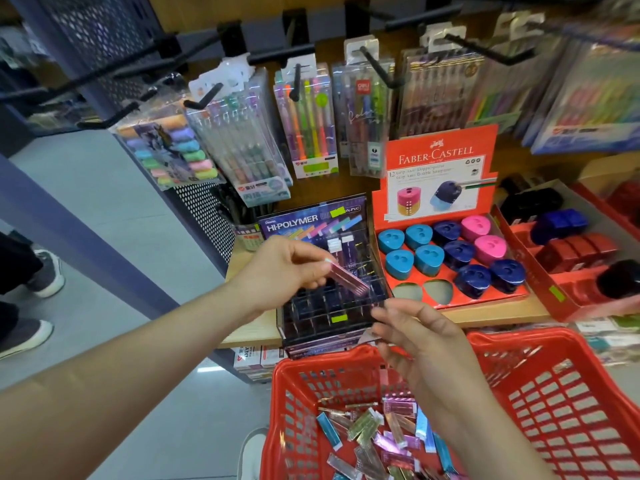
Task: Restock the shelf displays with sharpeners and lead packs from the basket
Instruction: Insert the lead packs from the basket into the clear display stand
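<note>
Wooden shelf (502, 308), grey floor (104, 209): left fingers (311, 268) pinch pink lead pack (349, 280); right fingers (391, 313) curled, hold unclear.

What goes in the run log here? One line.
left hand: holds pink lead pack over Hi-Polymer display | right hand: above red basket, grip unclear | Faber-Castell display: two slots empty

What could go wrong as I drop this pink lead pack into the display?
The left hand pinches the pink lead pack by one end, tilted over the narrow compartments of the Hi-Polymer display; it may slip or land in the wrong slot. The display sits at the shelf edge, so the right hand close by could knock it toward the red basket.
</note>
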The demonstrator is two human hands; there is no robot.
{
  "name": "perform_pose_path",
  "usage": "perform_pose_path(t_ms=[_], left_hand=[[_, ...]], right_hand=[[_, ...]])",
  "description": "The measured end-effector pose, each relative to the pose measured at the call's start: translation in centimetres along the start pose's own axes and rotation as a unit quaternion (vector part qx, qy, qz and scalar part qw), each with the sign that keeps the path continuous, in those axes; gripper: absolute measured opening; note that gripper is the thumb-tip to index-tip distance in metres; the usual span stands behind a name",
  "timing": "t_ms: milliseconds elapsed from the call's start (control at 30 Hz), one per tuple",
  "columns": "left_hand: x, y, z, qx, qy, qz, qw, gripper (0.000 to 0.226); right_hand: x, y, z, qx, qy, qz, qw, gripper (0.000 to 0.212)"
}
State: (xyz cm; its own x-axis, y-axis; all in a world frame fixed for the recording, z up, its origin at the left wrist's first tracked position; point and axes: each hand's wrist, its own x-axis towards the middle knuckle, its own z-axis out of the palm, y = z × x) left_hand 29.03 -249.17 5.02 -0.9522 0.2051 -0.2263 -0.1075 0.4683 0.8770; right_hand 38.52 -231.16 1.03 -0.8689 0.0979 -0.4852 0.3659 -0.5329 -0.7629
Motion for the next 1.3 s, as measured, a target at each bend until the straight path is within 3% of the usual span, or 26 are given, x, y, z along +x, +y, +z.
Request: perform_pose_path(t_ms=[100,233,533,800,1000,1133,1300], left_hand=[[1.7,-0.1,-0.6,0.104,0.101,0.045,0.988,0.007],[3.4,-0.3,0.0,0.200,0.153,0.082,0.964,0.005],[4.2,-0.3,1.2,0.384,0.152,0.137,0.900,0.024],[5.8,-1.8,2.1,0.475,0.086,0.193,0.855,0.018],[4.8,0.3,2.4,0.425,0.110,0.174,0.881,0.019],[1.1,3.9,4.0,0.372,0.076,0.204,0.902,0.013],[-4.5,3.4,9.0,0.351,-0.049,0.223,0.908,0.009]], right_hand=[[0.8,0.1,-0.7,-0.069,0.058,-0.053,0.995,0.017],[1.9,0.7,-1.2,-0.167,0.058,-0.117,0.977,0.034],[3.1,1.0,-1.9,-0.331,0.001,-0.134,0.934,0.039],[3.5,0.8,-2.7,-0.354,-0.023,-0.128,0.926,0.040],[2.5,-1.0,-4.5,-0.371,-0.057,-0.136,0.917,0.035],[1.5,-4.3,-7.7,-0.471,-0.091,-0.122,0.869,0.032],[1.0,-5.1,-12.8,-0.671,-0.134,-0.067,0.726,0.016]])
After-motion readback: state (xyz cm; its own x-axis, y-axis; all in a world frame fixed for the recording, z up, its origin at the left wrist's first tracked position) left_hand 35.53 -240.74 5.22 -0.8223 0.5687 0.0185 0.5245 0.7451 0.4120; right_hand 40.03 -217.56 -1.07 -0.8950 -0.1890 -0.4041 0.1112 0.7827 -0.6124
